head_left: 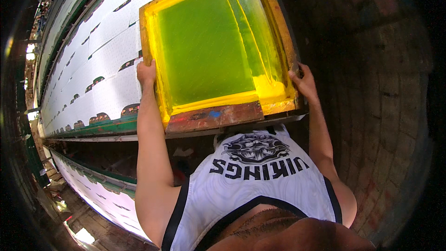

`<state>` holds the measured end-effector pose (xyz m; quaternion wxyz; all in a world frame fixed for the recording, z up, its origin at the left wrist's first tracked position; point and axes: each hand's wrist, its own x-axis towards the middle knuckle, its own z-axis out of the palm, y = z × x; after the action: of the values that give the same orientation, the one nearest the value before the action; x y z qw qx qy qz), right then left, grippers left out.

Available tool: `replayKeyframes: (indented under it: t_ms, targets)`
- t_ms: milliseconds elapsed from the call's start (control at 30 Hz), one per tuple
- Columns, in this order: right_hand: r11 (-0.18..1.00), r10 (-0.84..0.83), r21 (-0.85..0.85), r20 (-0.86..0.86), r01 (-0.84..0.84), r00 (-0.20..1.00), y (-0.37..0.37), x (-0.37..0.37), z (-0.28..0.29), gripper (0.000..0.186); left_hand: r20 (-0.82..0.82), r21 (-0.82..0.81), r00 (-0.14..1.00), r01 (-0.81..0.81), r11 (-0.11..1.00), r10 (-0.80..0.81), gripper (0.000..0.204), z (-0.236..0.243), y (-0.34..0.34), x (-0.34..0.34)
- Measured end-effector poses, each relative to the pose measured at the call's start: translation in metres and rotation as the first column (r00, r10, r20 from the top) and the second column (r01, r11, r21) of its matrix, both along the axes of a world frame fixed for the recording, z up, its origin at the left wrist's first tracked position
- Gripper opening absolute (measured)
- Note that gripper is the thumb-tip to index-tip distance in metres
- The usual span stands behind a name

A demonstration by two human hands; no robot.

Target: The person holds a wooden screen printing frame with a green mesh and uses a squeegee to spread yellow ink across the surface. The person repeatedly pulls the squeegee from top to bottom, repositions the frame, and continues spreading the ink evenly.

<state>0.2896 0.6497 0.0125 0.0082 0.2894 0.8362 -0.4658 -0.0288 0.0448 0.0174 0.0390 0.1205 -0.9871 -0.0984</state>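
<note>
Left hand (147, 72) and right hand (305, 83) grip opposite edges of a rectangular, wooden-framed green screen (204, 49) smeared with yellow paste (270, 89).

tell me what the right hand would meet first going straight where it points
Probably the wooden frame, whose right edge the right hand already appears to grip, though depth is unclear.

White sheets (109, 46) on the left shine brightly, while the floor (367, 121) on the right sinks into deep shadow. Small patches of glare (85, 235) burn along the left edge. Fisheye distortion bows straight lines, and the blurred rim fades to black.
</note>
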Motion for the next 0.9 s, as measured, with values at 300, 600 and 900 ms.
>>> replayKeyframes:
  t_ms: [300, 600, 900]
  targets:
    - [0.998, 0.056, 0.019, 0.034, -0.057, 0.998, -0.002, -0.011, 0.018, 0.088, 0.032, 0.024, 0.999, -0.023, 0.999, 0.022, 0.058, 0.007, 0.011, -0.002]
    - [0.992, 0.038, -0.118, 0.016, -0.036, 0.999, -0.004, -0.012, 0.064, 0.081, -0.1, 0.021, 0.994, 0.047, 0.999, -0.045, 0.059, -0.024, -0.002, -0.001]
    - [0.99, 0.133, 0.063, -0.167, -0.124, 0.977, -0.013, 0.001, 0.123, 0.098, 0.128, 0.246, 0.988, 0.056, 0.968, -0.09, 0.063, -0.031, -0.042, 0.015]
